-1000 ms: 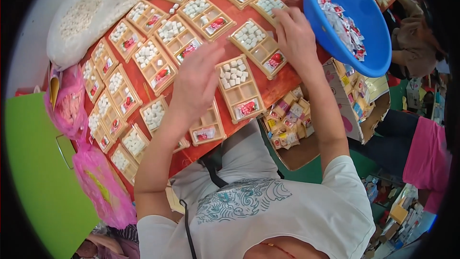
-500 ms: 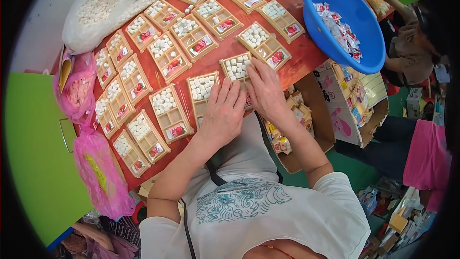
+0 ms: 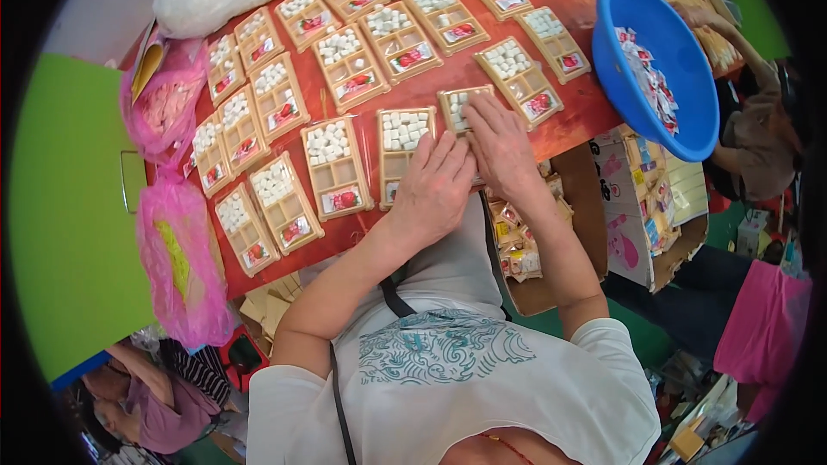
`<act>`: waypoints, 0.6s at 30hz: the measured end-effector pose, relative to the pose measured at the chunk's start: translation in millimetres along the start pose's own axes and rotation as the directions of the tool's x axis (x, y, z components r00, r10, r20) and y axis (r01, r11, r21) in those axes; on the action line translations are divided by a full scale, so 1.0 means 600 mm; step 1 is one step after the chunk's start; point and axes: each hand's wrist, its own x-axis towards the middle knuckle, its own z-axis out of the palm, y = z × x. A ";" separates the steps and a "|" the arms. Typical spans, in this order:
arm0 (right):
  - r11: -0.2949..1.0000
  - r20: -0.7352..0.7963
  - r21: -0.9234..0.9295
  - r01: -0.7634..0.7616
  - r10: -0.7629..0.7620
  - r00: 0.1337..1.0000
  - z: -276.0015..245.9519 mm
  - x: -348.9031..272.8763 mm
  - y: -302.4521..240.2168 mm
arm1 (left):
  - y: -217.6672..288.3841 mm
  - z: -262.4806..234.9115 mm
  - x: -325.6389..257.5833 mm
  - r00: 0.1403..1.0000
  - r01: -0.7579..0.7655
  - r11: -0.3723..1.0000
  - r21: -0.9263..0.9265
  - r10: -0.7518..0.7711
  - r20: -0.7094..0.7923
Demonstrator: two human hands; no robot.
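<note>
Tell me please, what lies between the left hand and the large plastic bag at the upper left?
In the head view, several trays with white cubes lie between the left hand and the plastic bag.

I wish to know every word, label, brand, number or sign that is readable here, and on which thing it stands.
No text here can be quoted.
Sachets in the trays: red print, too small.
Sachets in the blue basin: jumbled, too small.
White carton: dark marks and a pink drawing, slanted and unclear.
Wrapped packs: coloured labels, too small.
Shirt: teal line drawing, no readable words.
</note>
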 end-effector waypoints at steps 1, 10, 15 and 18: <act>1.000 0.005 0.010 0.009 -0.009 1.000 0.000 0.001 0.004 | 0.003 -0.012 -0.009 1.000 0.013 1.000 0.006 -0.013 0.001; 0.990 0.064 -0.082 0.118 -0.113 0.992 -0.005 0.030 0.003 | 0.012 -0.012 -0.071 0.960 0.270 0.963 -0.025 -0.267 0.089; 0.986 -0.009 0.134 0.101 -0.101 0.995 0.004 0.060 -0.049 | 0.011 -0.004 -0.063 0.922 0.381 0.912 -0.154 -0.387 -0.006; 0.955 0.026 0.239 0.175 -0.186 0.982 0.032 0.101 -0.095 | 0.006 -0.024 -0.090 0.900 0.360 0.896 -0.259 -0.407 -0.155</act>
